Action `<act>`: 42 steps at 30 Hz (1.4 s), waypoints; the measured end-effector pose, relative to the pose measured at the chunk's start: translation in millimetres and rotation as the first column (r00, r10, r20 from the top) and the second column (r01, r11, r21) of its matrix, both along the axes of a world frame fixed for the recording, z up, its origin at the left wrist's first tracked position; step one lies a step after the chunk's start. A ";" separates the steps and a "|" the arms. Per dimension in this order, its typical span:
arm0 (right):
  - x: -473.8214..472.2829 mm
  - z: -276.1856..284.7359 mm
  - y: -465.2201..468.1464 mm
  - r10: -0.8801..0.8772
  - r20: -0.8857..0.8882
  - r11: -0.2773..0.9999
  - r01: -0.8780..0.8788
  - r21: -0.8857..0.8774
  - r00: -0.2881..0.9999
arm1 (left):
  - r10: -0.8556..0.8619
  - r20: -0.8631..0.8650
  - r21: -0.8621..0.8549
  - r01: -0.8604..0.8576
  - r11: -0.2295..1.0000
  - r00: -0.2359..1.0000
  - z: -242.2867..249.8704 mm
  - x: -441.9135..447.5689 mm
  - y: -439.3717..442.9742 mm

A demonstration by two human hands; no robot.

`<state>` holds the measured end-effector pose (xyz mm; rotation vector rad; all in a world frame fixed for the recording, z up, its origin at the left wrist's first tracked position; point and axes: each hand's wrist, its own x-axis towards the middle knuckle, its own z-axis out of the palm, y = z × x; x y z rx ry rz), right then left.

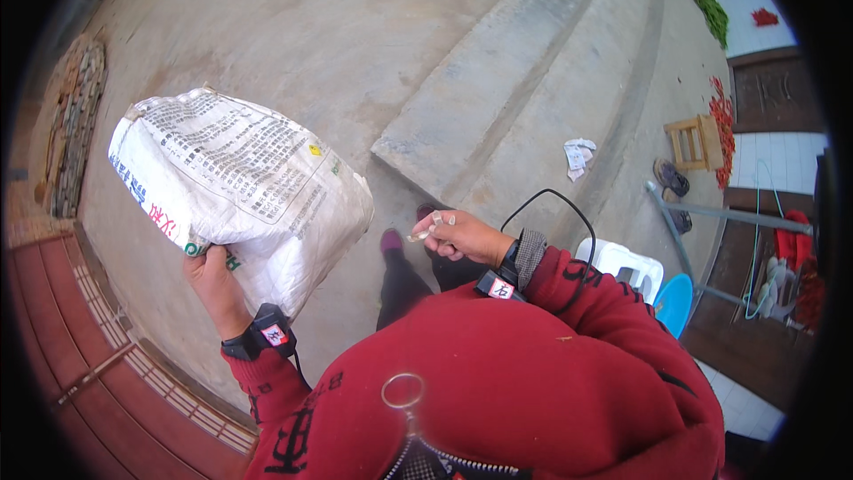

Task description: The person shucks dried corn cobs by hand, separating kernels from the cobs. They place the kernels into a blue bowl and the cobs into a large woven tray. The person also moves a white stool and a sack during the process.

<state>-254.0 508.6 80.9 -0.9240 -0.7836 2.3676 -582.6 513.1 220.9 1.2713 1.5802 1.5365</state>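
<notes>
My left hand (212,278) grips the lower edge of a white woven plastic sack (320,213) and holds it up at the left. Printed writing covers the sack, and a small yellow mark shows on it. Its far end looks folded and closed; what it holds is hidden. My right hand (463,235) hangs apart from the sack, above my feet, fingers loosely bent and spread. Pale wrappings, perhaps tape, show around its fingertips. I see nothing held in it. Both wrists wear black strapped devices with cables.
Concrete steps (493,80) rise to the right, with crumpled paper (577,157) on them. Beyond stand a wooden stool (694,142), shoes (670,177), a white plastic stool (623,261), a blue basin (673,305) and red chillies (721,127). Stacked bricks (74,127) and a red metal gate (80,320) lie left.
</notes>
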 end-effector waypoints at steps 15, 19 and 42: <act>-13.7 -45.6 -77.9 -0.304 -0.093 0.953 0.303 -0.026 0.948 | -0.076 -0.144 -0.001 0.077 0.997 0.987 2.4 -2.4 7.2; -20.8 -52.4 -92.0 -0.369 -0.112 0.929 0.367 -0.033 0.923 | -0.113 -0.127 0.077 0.124 0.989 0.985 3.0 -2.3 9.3; -24.3 -72.7 -56.9 -0.282 -0.104 0.958 0.275 -0.080 0.954 | -0.134 -0.100 0.127 0.147 0.981 0.986 -2.7 -2.4 17.1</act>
